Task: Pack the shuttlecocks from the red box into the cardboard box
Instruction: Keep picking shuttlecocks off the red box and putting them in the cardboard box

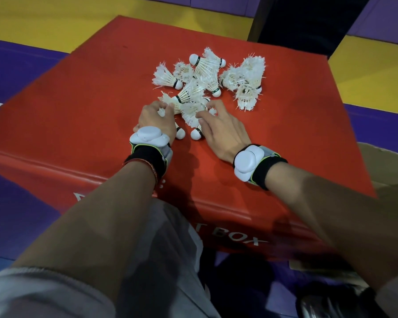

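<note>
Centrally, the large padded red box (78, 115) bears a heap of frayed white feather shuttlecocks (207, 74) toward its top's far edge, the brown cardboard box (387, 164) beside its right edge, the left hand (157, 121) gripping one at the heap's near side, the right hand (221, 130) touching feathers alongside, grip unclear.

Shuttlecocks (207, 81) piled on red box (78, 111); left hand (157, 121) grips some, right hand (221, 131) grips others.

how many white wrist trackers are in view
2: the left wrist tracker sits behind the left hand; the right wrist tracker behind the right hand. None look hidden.
</note>
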The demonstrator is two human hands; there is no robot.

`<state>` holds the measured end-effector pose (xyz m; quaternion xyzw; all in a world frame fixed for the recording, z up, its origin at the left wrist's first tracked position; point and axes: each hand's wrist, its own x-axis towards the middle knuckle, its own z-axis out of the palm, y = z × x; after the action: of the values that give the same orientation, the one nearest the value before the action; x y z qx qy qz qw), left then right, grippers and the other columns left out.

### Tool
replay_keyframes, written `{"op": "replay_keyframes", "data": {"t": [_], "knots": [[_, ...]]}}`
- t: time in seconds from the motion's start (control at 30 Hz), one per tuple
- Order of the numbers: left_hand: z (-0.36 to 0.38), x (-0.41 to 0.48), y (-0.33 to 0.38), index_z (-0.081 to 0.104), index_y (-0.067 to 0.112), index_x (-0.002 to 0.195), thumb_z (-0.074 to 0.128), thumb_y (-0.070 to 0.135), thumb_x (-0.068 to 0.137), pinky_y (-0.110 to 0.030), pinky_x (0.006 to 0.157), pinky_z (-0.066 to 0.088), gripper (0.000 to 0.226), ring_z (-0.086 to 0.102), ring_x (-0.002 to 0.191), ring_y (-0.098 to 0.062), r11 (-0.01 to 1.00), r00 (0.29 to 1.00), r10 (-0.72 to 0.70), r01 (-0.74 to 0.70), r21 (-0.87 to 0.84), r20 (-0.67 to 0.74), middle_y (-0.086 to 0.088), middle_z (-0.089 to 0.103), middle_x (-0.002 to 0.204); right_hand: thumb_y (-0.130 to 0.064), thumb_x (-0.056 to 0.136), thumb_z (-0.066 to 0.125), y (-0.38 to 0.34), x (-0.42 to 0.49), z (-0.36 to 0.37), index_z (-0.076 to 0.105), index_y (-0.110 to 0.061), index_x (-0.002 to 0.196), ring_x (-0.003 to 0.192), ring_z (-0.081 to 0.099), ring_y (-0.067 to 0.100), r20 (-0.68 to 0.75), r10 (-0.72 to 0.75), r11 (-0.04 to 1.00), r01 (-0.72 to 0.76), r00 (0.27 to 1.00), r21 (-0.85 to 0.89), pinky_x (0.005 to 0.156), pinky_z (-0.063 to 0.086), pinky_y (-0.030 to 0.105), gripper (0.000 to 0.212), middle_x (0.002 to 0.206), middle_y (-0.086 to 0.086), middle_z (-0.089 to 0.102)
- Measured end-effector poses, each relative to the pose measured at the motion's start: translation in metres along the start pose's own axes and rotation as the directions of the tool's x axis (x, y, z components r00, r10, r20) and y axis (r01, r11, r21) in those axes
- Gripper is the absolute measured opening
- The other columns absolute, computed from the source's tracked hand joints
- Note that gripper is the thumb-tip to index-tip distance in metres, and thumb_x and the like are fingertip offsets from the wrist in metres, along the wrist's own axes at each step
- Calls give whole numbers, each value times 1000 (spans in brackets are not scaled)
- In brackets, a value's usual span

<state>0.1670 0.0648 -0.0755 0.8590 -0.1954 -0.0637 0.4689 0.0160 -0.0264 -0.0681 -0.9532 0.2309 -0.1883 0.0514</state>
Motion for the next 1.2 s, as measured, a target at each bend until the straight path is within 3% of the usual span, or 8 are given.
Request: {"op": "replay_keyframes", "data": {"t": [0.13, 0.27, 0.5, 0.67, 0.87, 0.97, 1.07, 1.2], "knots": [[-2, -4, 2, 69, 16, 100, 58, 41, 93, -28, 66, 33, 28, 57, 82, -23, 1000, 998, 6, -6, 10, -60, -6, 67, 100, -31, 103, 40, 1, -2, -3, 49, -25, 134, 89, 60, 36, 46, -56, 994, 60, 997, -87, 58, 48, 40, 33, 143, 10, 39], [-7, -8, 1, 68, 12, 103, 58, 37, 94, -28, 66, 34, 29, 62, 93, -27, 1000, 997, 6, -5, 11, -83, -10, 66, 107, -33, 105, 35, -6, -2, -5, 50, -16, 132, 97, 57, 39, 77, 29, 995, -22, 997, -95, 66, 47, 43, 36, 138, 14, 40], [-10, -19, 7, 65, 8, 109, 56, 32, 97, -27, 67, 35, 28, 62, 95, -27, 999, 996, 27, -25, 33, -83, -12, 63, 111, -31, 104, 41, -5, -6, -11, 52, -13, 133, 96, 60, 43, 105, 152, 983, -162, 983, 88, 79, 52, 50, 36, 134, 11, 42], [-11, -32, 19, 65, 8, 110, 56, 32, 98, -26, 66, 35, 29, 56, 85, -20, 998, 995, 55, -53, 26, -84, -10, 64, 110, -25, 103, 44, 4, -18, -20, 52, -11, 134, 96, 61, 41, 65, 170, 970, -179, 983, 167, 83, 52, 50, 35, 130, 9, 45], [-4, -48, 34, 66, 7, 111, 56, 35, 97, -28, 70, 36, 32, 62, 99, -28, 993, 993, 105, -103, 52, -53, -13, 65, 111, -8, 99, 47, 25, -38, -36, 56, -9, 130, 94, 61, 39, -3, 167, 973, -165, 986, 159, 79, 53, 49, 33, 128, 7, 48], [7, -62, 48, 66, 9, 111, 57, 35, 97, -27, 69, 34, 31, 60, 91, -23, 991, 991, 128, -128, 28, -24, -10, 67, 109, 1, 94, 49, 42, -55, -49, 57, -11, 130, 98, 62, 36, -23, 208, 966, -202, 978, 159, 82, 53, 47, 38, 129, 5, 49], [19, -80, 61, 67, 9, 108, 57, 36, 96, -24, 67, 33, 31, 55, 84, -18, 987, 987, 161, -161, 4, 1, -8, 68, 105, 2, 93, 49, 59, -74, -62, 57, -13, 130, 103, 61, 33, -39, 256, 951, -244, 966, 188, 87, 52, 45, 41, 129, 2, 50], [35, -100, 79, 67, 11, 110, 58, 38, 95, -20, 69, 33, 32, 62, 93, -21, 982, 982, 188, -187, -35, 19, -5, 69, 106, -1, 93, 51, 84, -100, -79, 58, -13, 129, 104, 60, 30, -55, 310, 931, -291, 949, 221, 89, 51, 43, 39, 128, 1, 52]]}}
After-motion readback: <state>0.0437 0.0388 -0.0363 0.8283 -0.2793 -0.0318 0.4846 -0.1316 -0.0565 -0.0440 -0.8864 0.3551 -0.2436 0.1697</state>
